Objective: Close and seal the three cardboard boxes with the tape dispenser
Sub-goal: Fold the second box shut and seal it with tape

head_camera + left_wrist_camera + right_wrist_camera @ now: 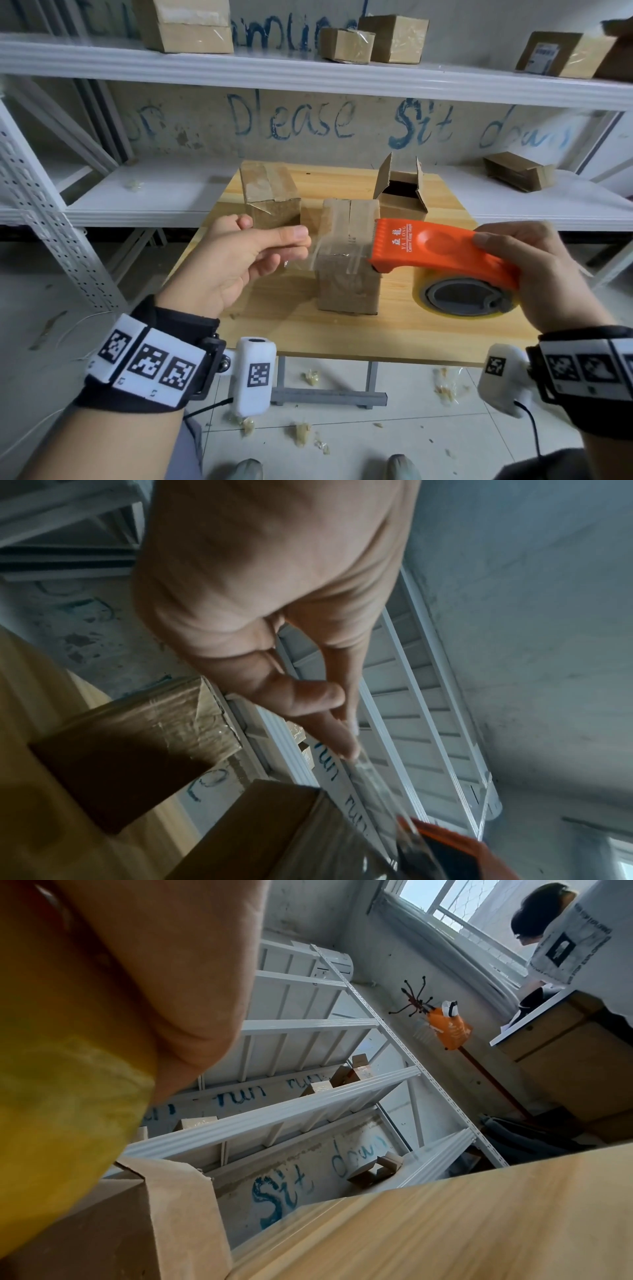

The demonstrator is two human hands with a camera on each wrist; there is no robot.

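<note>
While the left hand (236,260) pinches the clear tape end (317,245) at frame centre | right hand (534,270) grips the orange tape dispenser (442,251) — over the middle cardboard box (349,253) | film: light, sticky, limp — hold taut by its edge.

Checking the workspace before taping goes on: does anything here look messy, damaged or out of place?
Yes. Crumpled wads of used tape litter the floor under the table. The back right box stands with its flaps open, unsealed. The left box is taped unevenly, one top flap corner lifting.
</note>
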